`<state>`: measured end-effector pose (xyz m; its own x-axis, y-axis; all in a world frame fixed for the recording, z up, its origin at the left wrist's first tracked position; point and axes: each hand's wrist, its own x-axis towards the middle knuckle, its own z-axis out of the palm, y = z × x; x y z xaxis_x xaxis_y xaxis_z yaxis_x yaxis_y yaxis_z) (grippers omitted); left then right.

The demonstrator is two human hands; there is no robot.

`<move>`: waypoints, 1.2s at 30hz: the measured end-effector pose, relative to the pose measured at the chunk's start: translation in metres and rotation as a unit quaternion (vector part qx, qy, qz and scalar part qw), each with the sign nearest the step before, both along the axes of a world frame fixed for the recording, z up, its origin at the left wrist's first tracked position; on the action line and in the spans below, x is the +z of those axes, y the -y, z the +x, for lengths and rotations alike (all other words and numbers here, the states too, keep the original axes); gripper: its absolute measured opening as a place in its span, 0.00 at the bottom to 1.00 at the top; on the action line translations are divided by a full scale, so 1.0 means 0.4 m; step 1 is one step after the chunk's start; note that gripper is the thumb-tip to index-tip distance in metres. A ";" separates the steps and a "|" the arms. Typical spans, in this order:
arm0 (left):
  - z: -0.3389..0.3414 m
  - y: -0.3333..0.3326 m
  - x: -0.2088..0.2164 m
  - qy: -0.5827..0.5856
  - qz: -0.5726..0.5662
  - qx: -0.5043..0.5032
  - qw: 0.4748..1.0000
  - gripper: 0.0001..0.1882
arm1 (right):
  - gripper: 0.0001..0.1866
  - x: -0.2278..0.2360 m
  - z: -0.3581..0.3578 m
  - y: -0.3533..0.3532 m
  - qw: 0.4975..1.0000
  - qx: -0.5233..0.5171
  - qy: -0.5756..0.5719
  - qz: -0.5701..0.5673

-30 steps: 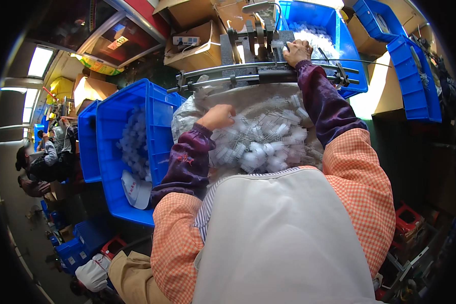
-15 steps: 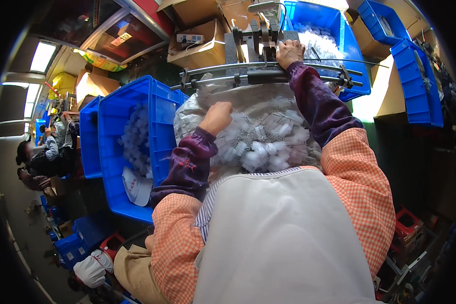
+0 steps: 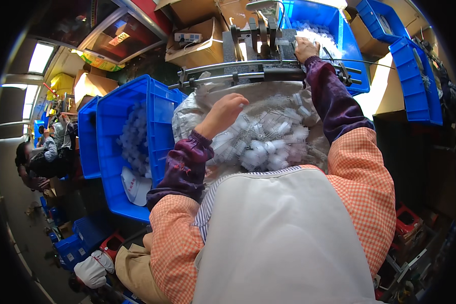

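Loose pile of white wired pieces point(image 3: 268, 147) on a grey sheet point(image 3: 185, 117), both hands clear of its middle.
Judged risk: crossed wires could snag, so that lifting one piece drags neighbours off the sheet; fingers working close to the metal machine point(image 3: 263, 38) could be nipped if its parts move. The pile lies below and to the right of the left hand point(image 3: 224, 114), whose fingers bend together over its upper left edge; whether they pinch a piece cannot be told. The right hand point(image 3: 306, 49), beyond the pile, curls at the machine's right end, beside a blue bin point(image 3: 352, 43); its fingertips' hold cannot be told.
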<state>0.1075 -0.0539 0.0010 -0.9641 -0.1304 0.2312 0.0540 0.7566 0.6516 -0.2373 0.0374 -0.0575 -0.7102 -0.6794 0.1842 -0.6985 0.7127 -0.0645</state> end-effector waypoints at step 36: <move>-0.184 -0.056 -0.139 0.288 -0.143 0.019 0.947 0.23 | 0.11 0.005 0.045 0.033 0.994 0.093 -0.028 -0.059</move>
